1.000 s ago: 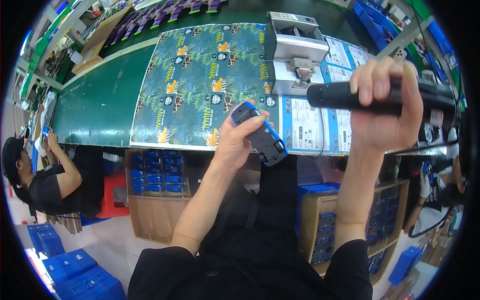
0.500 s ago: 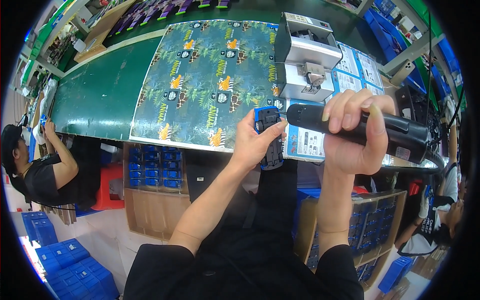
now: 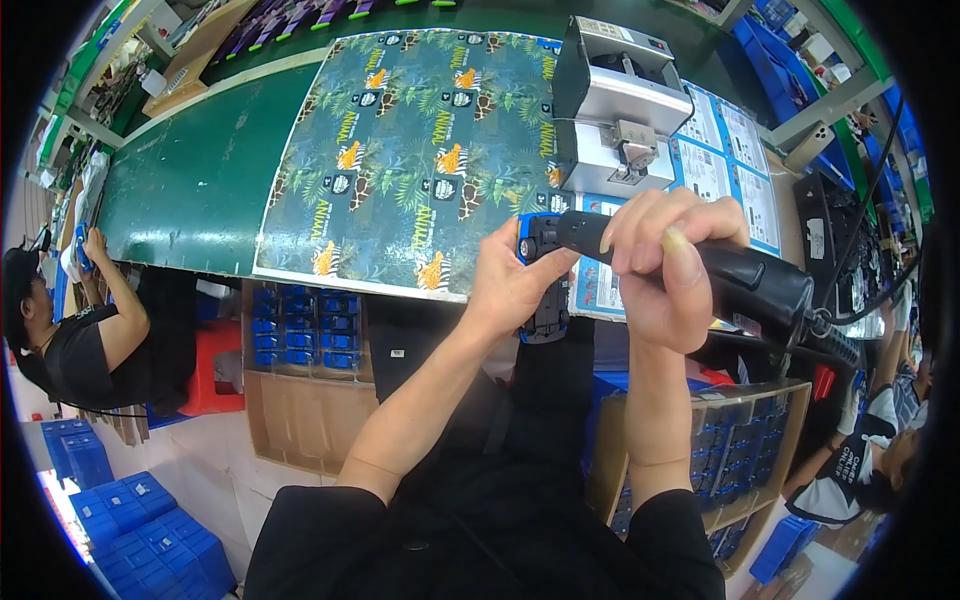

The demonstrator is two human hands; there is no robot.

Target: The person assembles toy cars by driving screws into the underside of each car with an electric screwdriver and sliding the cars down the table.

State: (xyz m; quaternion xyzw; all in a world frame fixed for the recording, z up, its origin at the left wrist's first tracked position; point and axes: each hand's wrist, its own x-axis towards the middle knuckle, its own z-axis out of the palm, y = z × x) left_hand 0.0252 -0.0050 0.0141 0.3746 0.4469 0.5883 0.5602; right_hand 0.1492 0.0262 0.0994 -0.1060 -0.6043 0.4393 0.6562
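My left hand (image 3: 505,285) grips a blue toy car (image 3: 545,325) at the table's front edge, its black underside facing up and my thumb lying across it. Wrapped round a black electric screwdriver (image 3: 760,285), my right hand (image 3: 668,270) holds the tool nearly level, nose pointing left. That nose meets or overlaps the upper part of the car's underside; the bit itself is hidden, so whether it touches a screw cannot be seen. A silver screw-feeder machine (image 3: 615,150) stands just beyond my hands.
Printed animal-pattern sheets (image 3: 400,180) cover the green table (image 3: 200,200). Below its edge are cardboard boxes of blue toy cars, one at left (image 3: 300,415) and one at right (image 3: 800,430). A black cable hangs at right. Co-workers sit on both sides.
The screwdriver in my right hand has moved left, bringing its nose from beside the toy car to over its underside. My left hand keeps its hold on the car.
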